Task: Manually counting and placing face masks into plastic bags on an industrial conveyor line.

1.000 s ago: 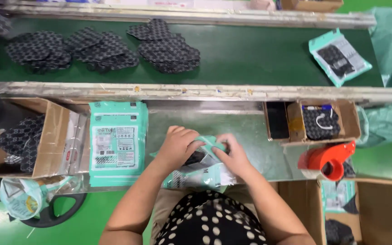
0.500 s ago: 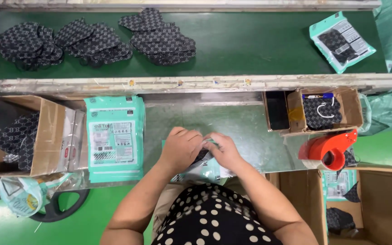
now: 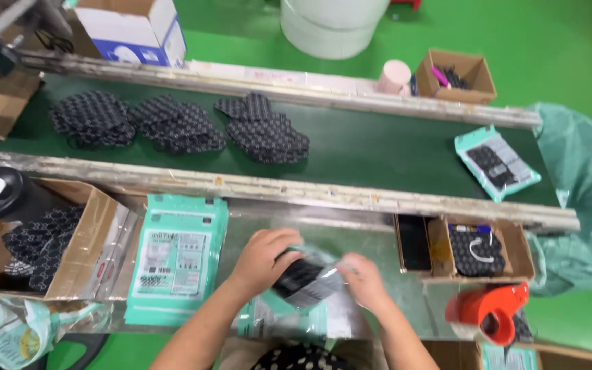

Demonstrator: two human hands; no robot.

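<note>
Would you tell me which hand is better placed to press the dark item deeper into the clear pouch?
Probably the left hand: it grips the dark item, while the right hand holds the clear pouch.

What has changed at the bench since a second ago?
The camera tipped up, bringing the far cardboard boxes into view. Both hands stayed on the clear bag with the dark patterned piece: left hand on top, right hand at its edge. The dark pieces on the belt and the teal packets kept their places.

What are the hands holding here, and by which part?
Both hold one clear plastic packet with a dark patterned item inside: left hand grips its left end, right hand its right edge.
</note>
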